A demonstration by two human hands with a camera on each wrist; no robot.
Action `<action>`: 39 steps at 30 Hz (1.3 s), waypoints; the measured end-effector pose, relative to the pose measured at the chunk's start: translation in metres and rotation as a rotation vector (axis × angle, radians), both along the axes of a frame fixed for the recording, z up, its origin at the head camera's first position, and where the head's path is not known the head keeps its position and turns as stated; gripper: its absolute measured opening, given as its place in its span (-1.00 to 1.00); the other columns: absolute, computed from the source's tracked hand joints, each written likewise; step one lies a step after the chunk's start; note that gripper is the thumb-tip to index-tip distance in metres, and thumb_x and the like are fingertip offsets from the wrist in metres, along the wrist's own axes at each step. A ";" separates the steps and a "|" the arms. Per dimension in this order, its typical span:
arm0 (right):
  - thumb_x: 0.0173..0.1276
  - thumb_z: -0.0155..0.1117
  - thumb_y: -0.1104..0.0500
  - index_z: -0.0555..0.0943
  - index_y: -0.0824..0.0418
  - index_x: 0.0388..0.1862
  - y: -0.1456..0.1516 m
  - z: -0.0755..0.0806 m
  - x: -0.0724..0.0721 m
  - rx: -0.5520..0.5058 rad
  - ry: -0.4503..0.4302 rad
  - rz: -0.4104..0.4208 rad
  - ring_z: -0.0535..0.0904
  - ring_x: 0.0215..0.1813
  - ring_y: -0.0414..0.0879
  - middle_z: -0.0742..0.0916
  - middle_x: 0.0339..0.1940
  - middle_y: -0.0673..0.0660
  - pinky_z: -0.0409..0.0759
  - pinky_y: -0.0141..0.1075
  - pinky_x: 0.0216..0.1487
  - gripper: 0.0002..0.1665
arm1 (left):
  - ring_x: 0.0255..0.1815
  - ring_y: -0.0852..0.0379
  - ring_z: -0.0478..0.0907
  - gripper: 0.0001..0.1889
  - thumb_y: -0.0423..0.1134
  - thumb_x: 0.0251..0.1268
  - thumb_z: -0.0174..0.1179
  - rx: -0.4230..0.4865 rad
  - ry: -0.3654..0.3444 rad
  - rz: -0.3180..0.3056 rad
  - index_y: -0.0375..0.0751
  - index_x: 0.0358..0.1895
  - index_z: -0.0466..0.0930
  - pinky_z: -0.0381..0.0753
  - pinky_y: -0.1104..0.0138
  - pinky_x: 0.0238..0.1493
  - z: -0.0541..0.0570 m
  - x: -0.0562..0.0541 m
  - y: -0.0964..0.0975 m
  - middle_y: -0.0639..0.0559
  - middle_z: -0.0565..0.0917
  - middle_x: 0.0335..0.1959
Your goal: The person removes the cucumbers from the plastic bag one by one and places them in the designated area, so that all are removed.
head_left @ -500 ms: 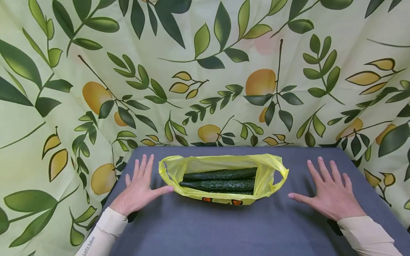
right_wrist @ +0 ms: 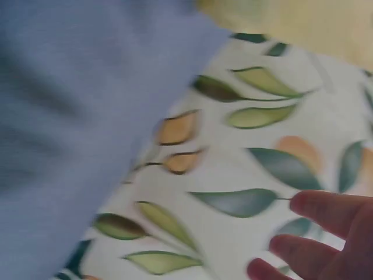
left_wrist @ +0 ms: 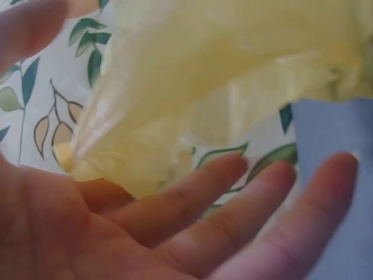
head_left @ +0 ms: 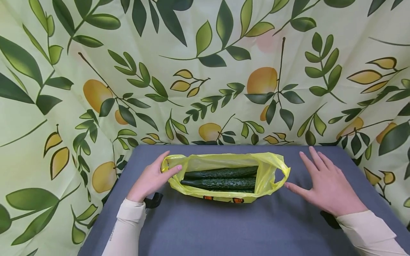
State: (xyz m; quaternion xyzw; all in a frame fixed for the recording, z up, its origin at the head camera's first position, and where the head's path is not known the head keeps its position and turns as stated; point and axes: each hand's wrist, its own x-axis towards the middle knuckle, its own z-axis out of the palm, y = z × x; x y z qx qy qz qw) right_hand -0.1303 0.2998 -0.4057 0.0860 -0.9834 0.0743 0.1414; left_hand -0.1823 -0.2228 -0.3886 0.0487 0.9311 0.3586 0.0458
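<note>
A yellow plastic bag [head_left: 267,177] stands on the table with its mouth spread wide and a loop handle at each end. Long dark green cucumbers [head_left: 221,184] lie inside it, side by side. My left hand [head_left: 148,183] is at the left handle, the thumb over the rim and the other fingers partly hidden behind the plastic. In the left wrist view its fingers [left_wrist: 221,219] are extended beside the bag, not curled round it. My right hand [head_left: 333,188] hovers just right of the other handle, fingers spread, the thumb tip close to the loop.
The grey-blue table [head_left: 205,227] reaches back to a hanging cloth [head_left: 179,117] printed with leaves and fruit, which also borders both sides. A black strap piece [head_left: 153,201] shows beneath my left wrist.
My left hand has moved right to the bag's left handle, its thumb now over the rim. The right hand has shifted left, nearer the right handle. The bag stays where it was.
</note>
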 end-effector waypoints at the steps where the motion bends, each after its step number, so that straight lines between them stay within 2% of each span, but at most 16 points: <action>1: 0.17 0.52 -0.52 0.32 0.37 0.67 -0.005 0.008 0.001 0.000 0.016 0.018 0.31 0.53 0.58 0.20 0.75 0.50 0.42 0.55 0.26 0.39 | 0.33 -0.14 0.64 0.06 0.55 0.36 0.19 -0.002 -0.007 0.003 0.06 0.76 0.12 0.62 -0.07 0.30 0.000 -0.001 0.001 -0.17 0.52 0.56; 4: 0.20 0.61 -0.33 0.40 0.37 0.62 -0.022 0.035 0.006 -0.011 0.070 0.072 0.41 0.45 0.58 0.28 0.72 0.48 0.49 0.49 0.20 0.23 | 0.12 -0.03 0.69 0.02 0.49 0.38 0.24 0.003 -0.016 0.011 0.02 0.73 0.19 0.65 0.01 0.19 0.000 -0.001 0.000 -0.15 0.63 0.42; 7: 0.18 0.66 -0.18 0.47 0.33 0.57 -0.045 0.067 0.016 -0.023 0.145 0.119 0.46 0.42 0.53 0.35 0.70 0.42 0.52 0.44 0.17 0.10 | 0.19 -0.09 0.69 -0.04 0.42 0.43 0.25 0.013 0.008 0.011 -0.04 0.70 0.24 0.63 -0.05 0.29 0.000 0.000 -0.003 -0.18 0.61 0.45; 9: 0.15 0.67 -0.14 0.52 0.28 0.54 -0.062 0.089 0.023 -0.032 0.209 0.159 0.49 0.43 0.47 0.42 0.67 0.38 0.55 0.40 0.15 0.05 | 0.35 -0.14 0.62 -0.09 0.37 0.47 0.26 0.022 0.038 0.013 -0.08 0.68 0.28 0.57 -0.12 0.39 0.000 0.000 -0.006 -0.19 0.56 0.52; 11: 0.15 0.65 -0.14 0.56 0.22 0.52 -0.082 0.108 0.029 -0.045 0.268 0.221 0.51 0.45 0.40 0.49 0.64 0.33 0.59 0.37 0.12 -0.01 | 0.39 -0.15 0.61 -0.15 0.32 0.49 0.27 0.038 0.064 0.022 -0.11 0.64 0.34 0.59 -0.12 0.37 0.001 0.000 -0.008 -0.19 0.56 0.52; 14: 0.23 0.59 -0.16 0.60 0.17 0.49 -0.115 0.126 0.029 -0.051 0.322 0.351 0.59 0.42 0.30 0.59 0.56 0.27 0.67 0.31 0.09 -0.10 | 0.16 -0.08 0.73 -0.24 0.25 0.51 0.29 0.081 0.076 0.043 -0.12 0.57 0.43 0.70 0.02 0.17 0.003 0.001 -0.009 -0.18 0.69 0.35; 16: 0.29 0.56 -0.18 0.61 0.16 0.48 -0.138 0.131 0.024 -0.044 0.307 0.431 0.65 0.38 0.25 0.65 0.50 0.25 0.71 0.26 0.09 -0.15 | -0.08 0.02 0.77 -0.30 0.21 0.52 0.30 0.112 0.070 0.060 -0.12 0.52 0.47 0.73 0.15 -0.02 0.003 0.001 -0.009 -0.17 0.75 0.18; 20: 0.32 0.58 -0.18 0.69 0.17 0.37 -0.183 0.122 0.005 -0.018 0.203 0.512 0.73 0.26 0.12 0.74 0.33 0.18 0.78 0.09 0.06 -0.25 | -0.37 0.13 0.76 -0.40 0.15 0.53 0.32 0.168 0.060 0.076 -0.14 0.43 0.53 0.69 0.27 -0.23 0.001 0.001 -0.007 -0.15 0.79 -0.05; 23: 0.31 0.59 -0.18 0.75 0.16 0.27 -0.212 0.104 -0.011 0.002 0.133 0.545 0.74 0.16 0.03 0.77 0.18 0.11 0.79 -0.02 -0.03 -0.33 | -0.42 0.15 0.75 -0.42 0.12 0.53 0.33 0.187 0.070 0.069 -0.15 0.40 0.54 0.66 0.28 -0.26 0.000 0.000 -0.003 -0.13 0.79 -0.13; 27: 0.30 0.59 -0.17 0.78 0.14 0.20 -0.241 0.077 -0.033 0.055 0.025 0.589 0.73 -0.08 -0.06 0.76 -0.06 0.04 0.76 -0.12 -0.15 -0.39 | -0.42 0.14 0.75 -0.45 0.10 0.53 0.34 0.201 0.073 0.065 -0.12 0.39 0.55 0.62 0.28 -0.28 0.001 -0.001 0.002 -0.12 0.79 -0.18; 30: 0.31 0.58 -0.13 0.80 0.13 0.13 -0.253 0.059 -0.047 0.083 -0.096 0.586 0.70 -0.21 -0.09 0.73 -0.19 0.02 0.73 -0.12 -0.21 -0.48 | -0.42 0.13 0.76 -0.48 0.09 0.53 0.34 0.218 0.065 0.067 -0.06 0.38 0.55 0.62 0.27 -0.29 0.002 -0.002 0.004 -0.13 0.80 -0.19; 34: 0.30 0.58 -0.06 0.81 0.14 0.00 -0.259 0.043 -0.060 0.104 -0.231 0.548 0.69 -0.26 -0.08 0.73 -0.24 0.03 0.70 -0.08 -0.23 -0.59 | -0.44 0.13 0.76 -0.50 0.09 0.53 0.34 0.234 0.075 0.062 -0.05 0.37 0.56 0.63 0.27 -0.30 0.004 -0.003 0.007 -0.14 0.80 -0.21; 39: 0.30 0.56 0.02 0.80 0.22 0.00 -0.262 0.034 -0.074 0.133 -0.290 0.519 0.76 -0.16 0.03 0.79 -0.17 0.12 0.75 0.03 -0.15 -0.61 | -0.46 0.14 0.74 -0.48 0.07 0.53 0.34 0.232 0.095 0.055 -0.11 0.38 0.56 0.60 0.26 -0.33 0.004 -0.005 0.007 -0.13 0.78 -0.27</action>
